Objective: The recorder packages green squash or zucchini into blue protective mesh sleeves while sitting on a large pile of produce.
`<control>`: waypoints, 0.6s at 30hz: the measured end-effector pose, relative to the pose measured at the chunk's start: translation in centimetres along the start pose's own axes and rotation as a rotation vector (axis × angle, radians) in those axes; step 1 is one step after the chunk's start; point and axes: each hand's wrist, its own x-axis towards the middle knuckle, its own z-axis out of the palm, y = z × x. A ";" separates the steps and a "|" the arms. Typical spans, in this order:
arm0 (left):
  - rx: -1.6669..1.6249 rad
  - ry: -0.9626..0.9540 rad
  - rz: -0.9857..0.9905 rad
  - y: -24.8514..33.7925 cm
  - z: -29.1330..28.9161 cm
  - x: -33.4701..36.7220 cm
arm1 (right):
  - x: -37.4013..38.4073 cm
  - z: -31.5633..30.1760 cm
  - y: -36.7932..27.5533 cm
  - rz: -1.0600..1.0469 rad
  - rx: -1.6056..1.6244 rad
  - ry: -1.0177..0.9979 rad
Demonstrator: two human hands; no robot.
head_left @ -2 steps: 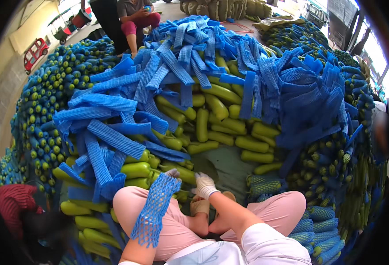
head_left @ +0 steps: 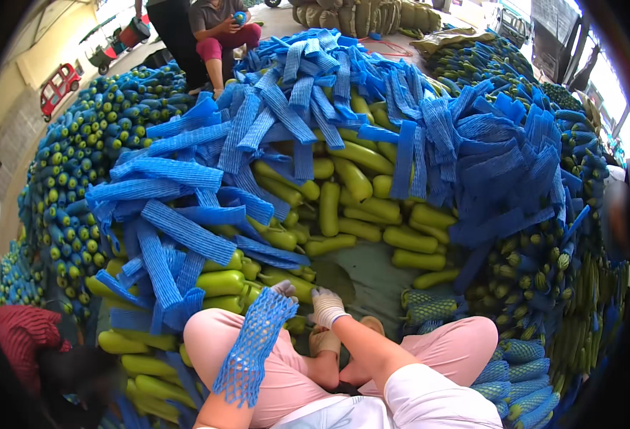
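Observation:
I sit cross-legged in pink trousers among piles of green squash. My left hand (head_left: 280, 292), in a white glove, grips the top end of a blue foam net sleeve (head_left: 252, 348) that hangs down over my left knee. My right hand (head_left: 325, 306), also gloved, rests just to its right with the fingers curled, over the grey mat, close to the sleeve but apart from it. Loose green squash (head_left: 343, 229) lie right in front of both hands. Whether the right hand holds anything cannot be made out.
A big heap of blue net sleeves (head_left: 286, 121) arcs around the bare squash. Squash wrapped in blue nets are stacked at the left (head_left: 79, 200) and right (head_left: 544, 272). A person in pink trousers (head_left: 222, 28) sits at the back; another in red (head_left: 28, 343) crouches at lower left.
Both hands sit almost where they were; the sleeve still hangs from the left hand.

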 end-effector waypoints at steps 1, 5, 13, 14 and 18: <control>-0.101 0.033 -0.061 0.7 0.8 -0.4 | 0.5 0.0 -0.7 0.010 0.004 0.022; -0.234 0.078 -0.180 0.7 1.6 -0.2 | 4.0 1.2 -0.8 0.064 0.073 0.025; 0.152 0.233 -0.344 1.5 3.3 0.3 | 3.6 -1.8 1.2 -0.012 0.116 -0.186; 0.022 0.270 -0.334 1.2 2.8 0.7 | 3.2 -2.7 2.9 -0.011 0.244 -0.289; 0.212 0.272 -0.135 2.5 4.5 0.5 | -1.3 -9.0 7.3 0.000 0.419 -0.284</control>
